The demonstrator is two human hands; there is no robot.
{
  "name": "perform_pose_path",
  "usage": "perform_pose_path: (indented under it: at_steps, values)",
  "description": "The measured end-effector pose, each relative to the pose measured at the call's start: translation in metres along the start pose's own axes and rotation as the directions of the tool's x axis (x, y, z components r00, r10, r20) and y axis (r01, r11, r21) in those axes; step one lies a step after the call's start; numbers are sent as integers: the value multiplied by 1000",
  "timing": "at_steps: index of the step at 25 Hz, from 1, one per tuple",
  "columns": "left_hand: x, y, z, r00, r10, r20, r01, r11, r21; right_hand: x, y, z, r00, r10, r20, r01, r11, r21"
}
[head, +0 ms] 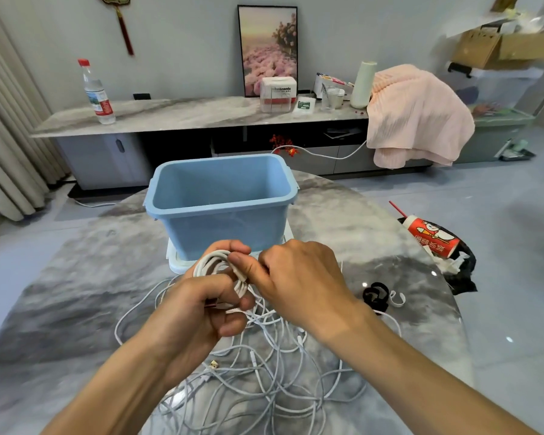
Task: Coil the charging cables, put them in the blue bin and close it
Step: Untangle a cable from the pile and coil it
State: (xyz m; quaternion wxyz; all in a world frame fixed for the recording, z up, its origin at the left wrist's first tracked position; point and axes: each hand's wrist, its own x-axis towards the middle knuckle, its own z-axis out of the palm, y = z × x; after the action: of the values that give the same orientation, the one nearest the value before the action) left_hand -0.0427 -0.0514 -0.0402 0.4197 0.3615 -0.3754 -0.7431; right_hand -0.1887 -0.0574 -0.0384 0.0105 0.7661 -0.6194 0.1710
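An open blue bin (223,215) stands on a white lid (178,263) at the middle of the marble table. Just in front of it my left hand (198,306) grips a coil of white charging cable (214,262), wound into several loops. My right hand (296,284) pinches the same coil at its right side with thumb and curled fingers. Below my hands a tangle of loose white cables (264,372) lies spread on the table, with a USB plug (213,365) showing among them.
Black and white cable straps (379,295) lie right of my hands. A red cup on a black bag (434,240) sits at the table's right edge. Behind the table is a low cabinet with a water bottle (96,95), a framed picture and a pink cloth (415,117).
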Motion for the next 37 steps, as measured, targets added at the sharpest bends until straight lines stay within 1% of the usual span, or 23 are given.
perform_pose_path:
  at_steps: [2,3,5,6,7,8,9,10,11,12,13,16,20,22,23,24,25,27,29,30,32,34,37]
  values:
    - [0,0,1,1000,-18,-8,18,999,-37,1,-2,-9,998,-36,46,35,999,23]
    - [1,1,0,1000,-24,-7,24,998,-59,3,7,-17,996,-19,87,9,994,109]
    - [3,3,-4,999,-34,-11,33,995,-93,9,54,-25,981,86,173,-141,931,337]
    - [4,4,-6,999,-36,-12,34,994,-104,12,91,-26,971,151,187,-207,922,326]
    - [4,4,-7,999,-35,-13,33,993,-115,11,130,-23,953,216,211,-262,939,224]
    - [4,5,-7,999,-35,-16,32,992,-121,6,166,-17,913,302,274,-337,937,92]
    - [4,6,-7,999,-35,-21,32,992,-122,-4,194,-8,848,388,362,-408,913,-23]
    - [5,6,-6,999,-34,-28,31,992,-122,-16,215,5,771,447,453,-460,884,-87]
    - [5,5,-4,999,-35,-35,30,992,-122,-28,229,19,701,480,528,-495,860,-125]
    - [5,5,-3,999,-35,-37,30,992,-123,-39,239,32,658,495,568,-510,848,-148]
    - [5,5,-2,999,-35,-34,30,992,-127,-46,245,43,653,496,572,-506,848,-158]
    - [2,5,-1,999,-39,-24,35,988,-150,-54,257,62,740,487,465,-460,870,-178]
    - [0,7,0,998,-53,-40,46,986,-160,-59,259,78,805,486,340,-393,866,-309]
    - [-1,8,1,997,-62,-41,54,984,-167,-53,249,72,851,454,264,-375,877,-299]
    - [-2,9,0,997,-60,-45,52,985,-167,-45,237,61,878,431,209,-392,897,-202]
    - [-2,10,0,997,-57,-43,49,985,-164,-34,221,45,899,412,147,-408,911,-58]
    - [-2,11,-1,998,-54,-44,46,986,-158,-24,201,28,921,380,88,-388,917,92]
    - [0,11,-2,998,-51,-39,45,989,-137,-13,148,-7,968,250,3,-234,901,365]
    - [1,10,-2,999,-49,-18,47,993,-104,-14,91,-33,995,94,-30,-60,814,577]
    - [0,8,-2,999,-44,2,44,996,-80,-17,67,-40,999,-1,-39,26,763,646]
    - [-2,6,-2,999,-27,34,28,999,-31,-20,33,-45,979,-187,-80,192,720,666]
    - [-4,5,-2,999,-11,49,9,999,34,-16,16,-41,942,-321,-92,311,741,595]
    - [-6,6,-4,996,14,83,-21,996,84,-11,8,-31,910,-394,-130,406,779,478]
